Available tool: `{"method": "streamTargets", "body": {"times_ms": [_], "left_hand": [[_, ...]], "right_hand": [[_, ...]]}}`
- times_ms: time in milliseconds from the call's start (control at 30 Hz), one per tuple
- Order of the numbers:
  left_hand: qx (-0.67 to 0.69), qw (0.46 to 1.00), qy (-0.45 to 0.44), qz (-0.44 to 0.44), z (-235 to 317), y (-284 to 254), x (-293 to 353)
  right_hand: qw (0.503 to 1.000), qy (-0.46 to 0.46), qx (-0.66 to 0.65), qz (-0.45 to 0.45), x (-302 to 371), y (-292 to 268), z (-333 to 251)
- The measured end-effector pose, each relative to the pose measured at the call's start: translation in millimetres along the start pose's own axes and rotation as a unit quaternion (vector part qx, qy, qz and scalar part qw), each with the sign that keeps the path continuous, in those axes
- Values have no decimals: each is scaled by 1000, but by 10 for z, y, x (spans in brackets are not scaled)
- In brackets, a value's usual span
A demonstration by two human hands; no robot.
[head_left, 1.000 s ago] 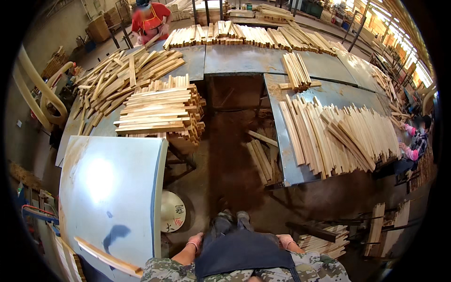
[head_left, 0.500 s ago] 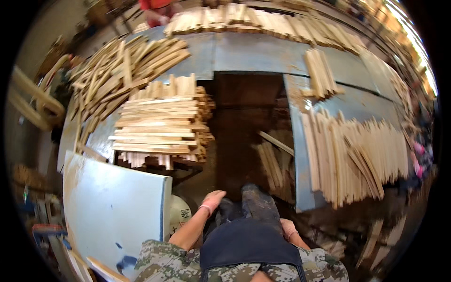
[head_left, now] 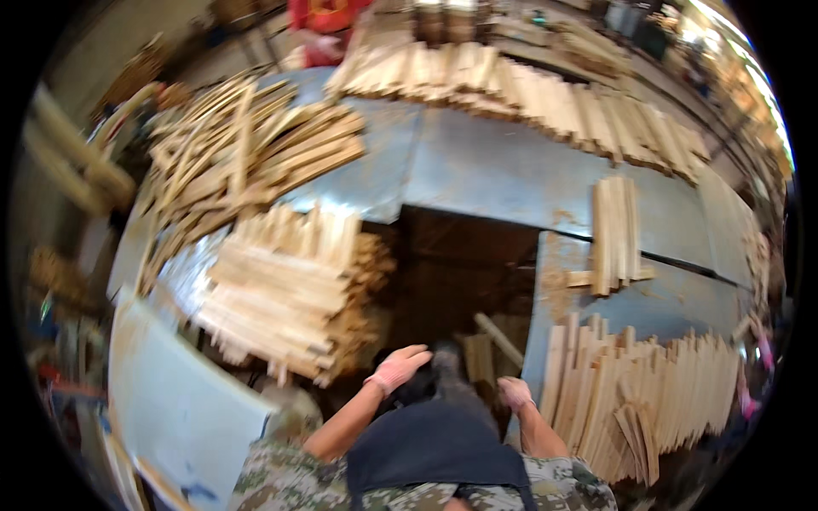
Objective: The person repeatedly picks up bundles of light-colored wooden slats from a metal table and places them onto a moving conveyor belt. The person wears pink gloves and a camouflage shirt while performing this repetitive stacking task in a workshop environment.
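Observation:
My left hand, in a pale pink glove, hangs in front of my dark apron, fingers stretched out and nothing in them. On the other side my right hand, gloved too, is loosely curled beside the edge of the blue-grey right table; no held thing shows. Nearest to the right hand stand a row of pale wooden strips on that table and a loose strip down in the dark gap. Left of the gap is a cross-stacked pile of wooden strips, apart from my left hand.
A tangled heap of strips lies at the far left. Another long row lines the back table, where a person in red stands. A small bundle rests on a crosspiece at right. A blue-grey panel stands at near left.
My view has swung, and the tables and wood sit lower in it. Both hands have come up from beside my legs, the right one further. Neither has taken hold of anything visible.

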State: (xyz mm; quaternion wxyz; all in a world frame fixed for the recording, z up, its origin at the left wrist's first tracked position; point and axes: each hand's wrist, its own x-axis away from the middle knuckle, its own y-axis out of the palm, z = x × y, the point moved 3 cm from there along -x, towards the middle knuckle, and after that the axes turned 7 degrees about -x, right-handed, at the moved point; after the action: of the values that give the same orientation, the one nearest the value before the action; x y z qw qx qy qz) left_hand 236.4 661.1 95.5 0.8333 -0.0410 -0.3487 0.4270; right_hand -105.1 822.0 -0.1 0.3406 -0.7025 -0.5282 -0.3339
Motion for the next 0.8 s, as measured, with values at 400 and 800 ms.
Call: {"method": "streamTargets", "body": {"times_ms": [400, 800], "left_hand": [[202, 979, -25, 23, 279, -929, -1827], [153, 988, -4, -14, 1037, -1767, -3366]], "right_hand": [[988, -94, 121, -33, -1716, 460, -2286], [989, -45, 133, 37, -2465, 13, -3660]]}}
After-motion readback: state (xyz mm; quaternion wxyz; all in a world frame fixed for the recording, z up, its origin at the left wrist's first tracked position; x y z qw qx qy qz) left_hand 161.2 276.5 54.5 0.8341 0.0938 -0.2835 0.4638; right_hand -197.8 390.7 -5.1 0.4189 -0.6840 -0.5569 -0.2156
